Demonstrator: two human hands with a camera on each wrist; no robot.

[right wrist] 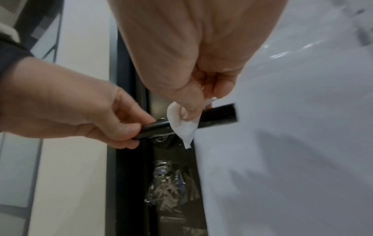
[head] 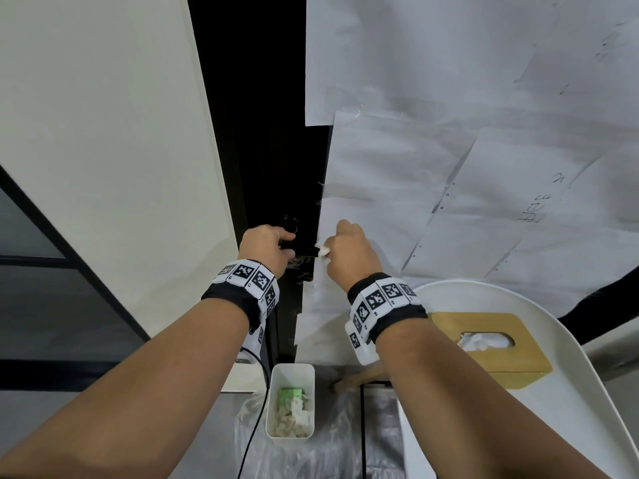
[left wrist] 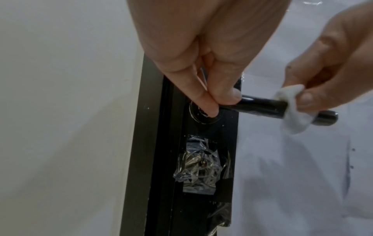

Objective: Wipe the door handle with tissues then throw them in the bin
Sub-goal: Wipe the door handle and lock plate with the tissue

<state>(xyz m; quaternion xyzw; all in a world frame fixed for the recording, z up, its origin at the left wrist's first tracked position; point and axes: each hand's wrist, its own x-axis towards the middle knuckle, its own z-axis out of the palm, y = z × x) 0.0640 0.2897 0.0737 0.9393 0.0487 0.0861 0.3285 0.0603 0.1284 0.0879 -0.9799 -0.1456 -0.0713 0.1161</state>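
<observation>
A black lever door handle (left wrist: pixel 260 107) (right wrist: pixel 218 117) (head: pixel 306 252) juts from a black door plate. My left hand (head: pixel 268 245) (left wrist: pixel 218 99) (right wrist: pixel 113 121) pinches the handle near its round base. My right hand (head: pixel 349 254) (right wrist: pixel 193 105) (left wrist: pixel 315 95) grips a white tissue (left wrist: pixel 292 115) (right wrist: pixel 184 123) (head: pixel 324 251) wrapped round the handle's middle. A small white bin (head: pixel 276 402) stands on the floor below, holding used tissues and a green scrap.
White paper sheets (head: pixel 449 133) cover the door right of the handle. A wooden tissue box (head: pixel 449 326) sits on a white round table (head: pixel 587 392) at right. Crinkled clear tape (left wrist: pixel 197 166) covers the lock below the handle. A plastic bag (head: pixel 328 444) lies under the bin.
</observation>
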